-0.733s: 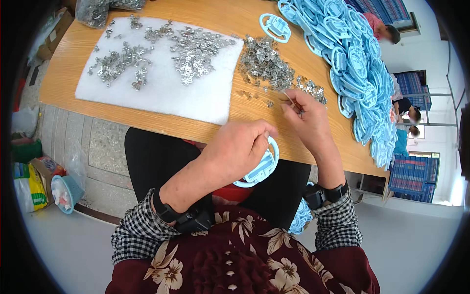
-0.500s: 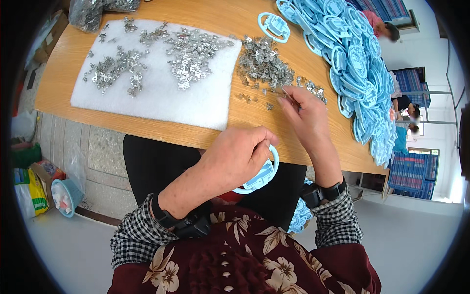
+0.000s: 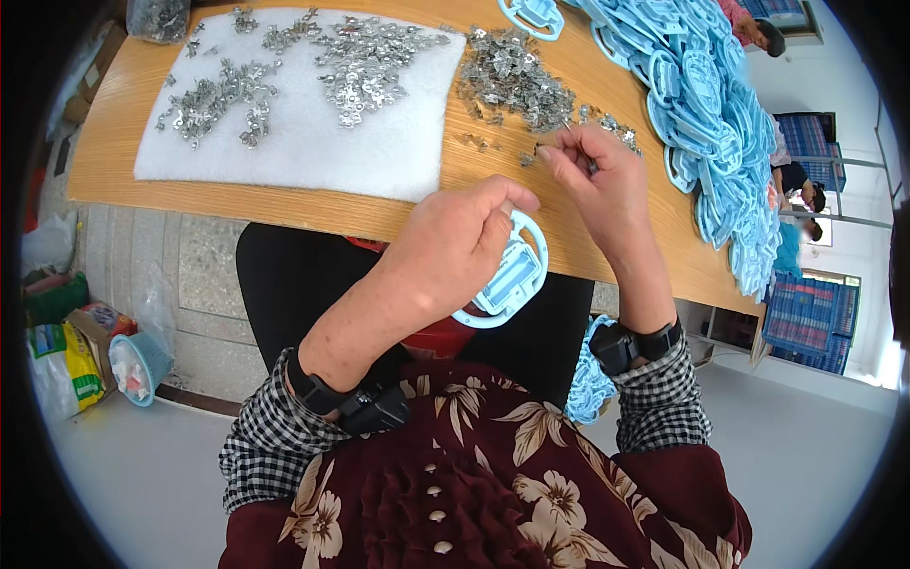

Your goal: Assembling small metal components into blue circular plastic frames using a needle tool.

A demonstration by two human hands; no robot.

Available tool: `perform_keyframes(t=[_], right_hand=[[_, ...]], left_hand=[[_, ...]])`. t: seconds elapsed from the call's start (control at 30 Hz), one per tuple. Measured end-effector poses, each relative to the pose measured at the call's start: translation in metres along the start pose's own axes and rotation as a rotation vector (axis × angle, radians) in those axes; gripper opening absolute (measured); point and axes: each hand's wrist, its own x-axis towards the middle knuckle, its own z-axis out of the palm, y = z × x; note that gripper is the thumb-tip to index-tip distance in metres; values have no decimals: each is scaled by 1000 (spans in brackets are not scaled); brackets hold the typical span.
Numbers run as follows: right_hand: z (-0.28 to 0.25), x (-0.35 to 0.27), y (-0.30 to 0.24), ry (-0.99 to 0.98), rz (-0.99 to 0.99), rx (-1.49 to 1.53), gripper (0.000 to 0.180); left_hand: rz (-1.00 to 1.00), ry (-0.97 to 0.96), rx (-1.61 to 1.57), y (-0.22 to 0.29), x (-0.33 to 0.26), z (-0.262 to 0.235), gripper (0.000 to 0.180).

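My left hand (image 3: 457, 245) is closed around the upper left side of a light blue oval plastic frame (image 3: 522, 270). The frame has a rectangular recess in its middle and is held over my lap at the table's front edge. My right hand (image 3: 604, 175) is pinched just above the tabletop, to the right of the frame. A small metal piece (image 3: 540, 150) shows at its thumb tip; its exact shape is too small to make out. Close beyond these fingers lies a heap of small silver metal clips (image 3: 517, 81).
A white padded sheet (image 3: 284, 161) carries more metal clips (image 3: 365, 71). Blue frames (image 3: 706, 104) are piled along the table's right side, with one separate frame (image 3: 533, 14) beside them. A bag (image 3: 158, 19) sits at the far left. More blue parts (image 3: 590, 375) are below the table.
The table appears higher in the picture. My left hand has lifted the blue frame and tilted its face more into view. My right hand remains pinched near the clips.
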Motion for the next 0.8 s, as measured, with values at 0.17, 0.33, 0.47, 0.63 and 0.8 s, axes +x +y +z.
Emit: perform_keyframes(t=[0.17, 0.33, 0.47, 0.63, 0.8], right_hand=[[-7, -26, 2, -9, 6, 116, 18], [0, -30, 14, -18, -55, 20, 18], [13, -31, 24, -47, -144, -38, 20], [2, -30, 30, 55, -152, -18, 23], [-40, -23, 64, 180, -18, 146, 15]], left_hand=[[-30, 9, -12, 2, -1, 4, 25], [-87, 44, -17, 10, -1, 7, 24], [-169, 82, -28, 11, -5, 9, 22], [-91, 58, 81, 13, -4, 12, 20], [-104, 80, 22, 12, -6, 12, 19]])
